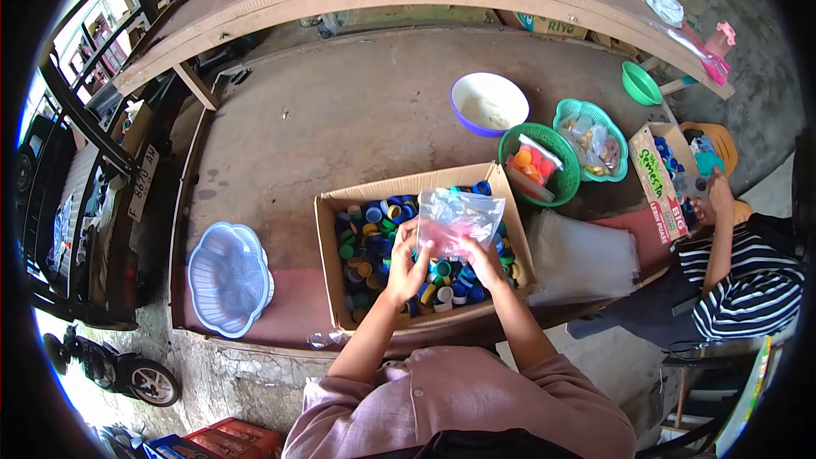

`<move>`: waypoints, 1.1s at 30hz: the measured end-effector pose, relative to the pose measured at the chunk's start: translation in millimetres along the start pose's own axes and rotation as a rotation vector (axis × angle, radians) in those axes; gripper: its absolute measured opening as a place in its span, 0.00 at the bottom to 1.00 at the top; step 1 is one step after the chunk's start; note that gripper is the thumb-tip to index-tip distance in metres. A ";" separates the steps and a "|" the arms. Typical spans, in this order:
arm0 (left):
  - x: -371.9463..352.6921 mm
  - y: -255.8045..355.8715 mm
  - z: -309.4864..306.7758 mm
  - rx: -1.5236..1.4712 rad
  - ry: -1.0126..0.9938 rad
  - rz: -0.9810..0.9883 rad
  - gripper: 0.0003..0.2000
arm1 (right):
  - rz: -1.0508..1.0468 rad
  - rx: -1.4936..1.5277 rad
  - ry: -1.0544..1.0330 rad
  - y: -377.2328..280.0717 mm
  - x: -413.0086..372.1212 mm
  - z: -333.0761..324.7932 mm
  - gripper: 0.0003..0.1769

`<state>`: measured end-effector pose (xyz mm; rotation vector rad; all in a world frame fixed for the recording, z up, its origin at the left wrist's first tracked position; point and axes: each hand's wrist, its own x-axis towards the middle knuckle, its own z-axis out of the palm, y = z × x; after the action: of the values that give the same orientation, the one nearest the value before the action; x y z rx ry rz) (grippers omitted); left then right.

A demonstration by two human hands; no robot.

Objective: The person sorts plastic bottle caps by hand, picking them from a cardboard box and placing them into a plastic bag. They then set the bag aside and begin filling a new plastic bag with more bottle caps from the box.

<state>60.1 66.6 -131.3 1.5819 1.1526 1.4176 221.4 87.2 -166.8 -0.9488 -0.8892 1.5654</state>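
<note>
A clear plastic bag (463,214) is held up between my two hands, with something pinkish showing through its lower part. My left hand (406,265) grips the bag's lower left edge, thumb in front. At the lower right side, my right hand (483,263) pinches the same bag. Both hands are over an open cardboard box (326,242) full of plastic bottle caps (367,268), mostly blue, green, white and yellow. The bag and hands hide some of the caps.
A pale blue basket (228,280) stands left on the table. To the right are a stack of clear bags (582,257), a green basket (569,191), a turquoise basket (625,166) and a white-purple bowl (490,102). A co-worker (739,280) handles caps at another box (650,178).
</note>
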 end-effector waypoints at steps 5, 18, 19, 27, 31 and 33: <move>-7.3 -6.2 10.8 -0.435 0.040 -0.224 0.18 | -0.159 -0.256 -0.094 -13.1 -10.5 11.3 0.20; -5.0 -16.6 4.1 -0.421 -0.003 -0.241 0.06 | -0.070 -0.119 0.129 -18.6 -9.1 11.6 0.10; -4.7 -14.0 3.8 -0.422 -0.003 -0.242 0.06 | -0.133 -0.196 0.161 -17.6 -9.9 13.0 0.10; -1.6 -21.9 6.1 -0.326 0.123 -0.269 0.06 | -0.458 -0.438 0.246 -15.6 -0.9 1.0 0.07; 1.7 -12.6 2.6 -0.281 0.253 -0.164 0.07 | -0.364 -0.323 0.166 -6.9 -4.3 3.1 0.07; 1.0 -9.2 2.8 -0.311 0.261 -0.166 0.08 | -0.291 -0.324 0.179 -9.4 -7.2 5.7 0.04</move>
<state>61.4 70.9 -139.9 1.0857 1.1164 1.6336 221.0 81.3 -155.1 -1.1117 -1.1173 1.0909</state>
